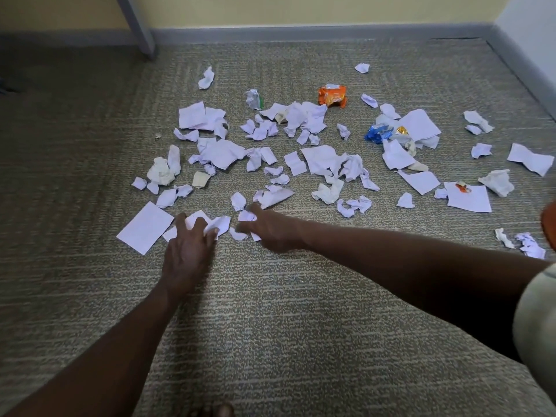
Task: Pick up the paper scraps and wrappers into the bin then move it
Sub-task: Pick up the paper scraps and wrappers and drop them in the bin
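Observation:
Several white paper scraps (319, 158) lie scattered over the carpet, with an orange wrapper (332, 96), a blue wrapper (377, 133) and a silver-green wrapper (254, 99) among them. My left hand (188, 248) reaches to the near edge of the litter and its fingers curl round a crumpled scrap (218, 225). My right hand (267, 228) is beside it, fingers pinching a small scrap (246, 216). An orange rim (549, 227) shows at the right edge; I cannot tell whether it is the bin.
A flat white sheet (146, 227) lies left of my left hand. The grey carpet (285, 311) ends at a grey skirting board (301, 34) along the back and right walls. A grey furniture leg (138, 25) stands at the back left.

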Demonstrator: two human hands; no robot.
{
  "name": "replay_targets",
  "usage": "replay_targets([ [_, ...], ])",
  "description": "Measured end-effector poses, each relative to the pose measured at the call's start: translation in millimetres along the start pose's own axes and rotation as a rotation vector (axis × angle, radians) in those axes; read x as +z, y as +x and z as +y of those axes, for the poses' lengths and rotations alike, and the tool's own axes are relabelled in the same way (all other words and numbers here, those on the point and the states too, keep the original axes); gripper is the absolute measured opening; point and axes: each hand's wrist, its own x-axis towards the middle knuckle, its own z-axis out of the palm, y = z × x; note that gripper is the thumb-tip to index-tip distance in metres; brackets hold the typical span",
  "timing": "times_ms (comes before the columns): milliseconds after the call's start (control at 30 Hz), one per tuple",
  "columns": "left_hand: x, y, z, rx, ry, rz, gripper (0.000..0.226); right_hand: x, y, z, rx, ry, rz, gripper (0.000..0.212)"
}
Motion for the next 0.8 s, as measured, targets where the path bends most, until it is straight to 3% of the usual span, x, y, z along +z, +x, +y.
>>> replay_targets([
  [167,-0.4,-1.7,6.7,-0.024,-0.034,0.008,0.029,3.7,1.6,2.4,0.019,0.006,0.047,0.031],
  [400,-3.9,5.5,11.4,0.062,-0.132,-0.03,0.02,-4.3,-11.9,5.7,0.113,0.109,0.091,0.034],
  [600,-25.8,22.8,52.2,-0.047,-0.28,0.069,0.027,-33.4,-37.8,9.2,0.26,0.369,0.242,0.018],
  [733,-44.2,43.4,93.2,-0.073,-0.465,0.108,0.025,-59.0,-62.6,17.3,0.372,0.544,0.323,0.016],
  [800,-55.3,48.5,120.9,-0.058,-0.58,0.096,0.024,-72.8,-78.5,23.0,0.413,0.617,0.374,0.026],
])
